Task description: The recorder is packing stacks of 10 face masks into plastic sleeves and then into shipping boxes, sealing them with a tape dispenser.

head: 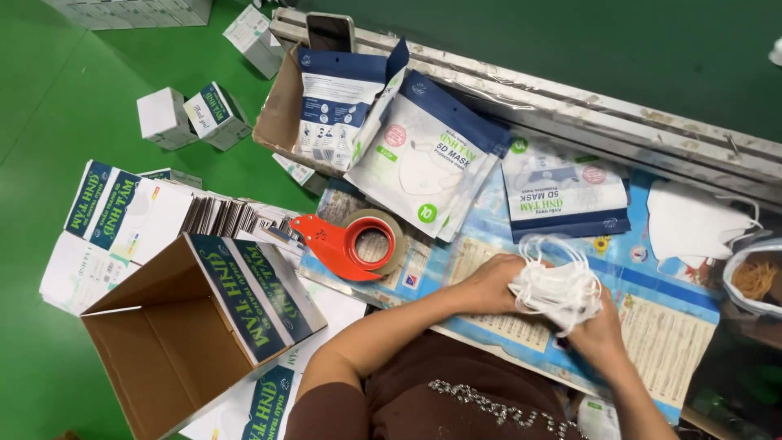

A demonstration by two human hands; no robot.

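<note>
Bright, even overhead light is filling the scene, leaving the green floor (49,106) saturated and casting only soft, short shadows, such as the dim interior of the open cardboard box (163,350). Mild glare is showing on the glossy mask packets (423,155) and on the clear plastic along the metal rail (619,122), while the white bundle of masks (558,289) is looking nearly blown out, its folds hard to tell apart. Focus is holding fairly sharp at the centre, softening slightly toward the corners, with the lower right edge falling dark and murky.
</note>
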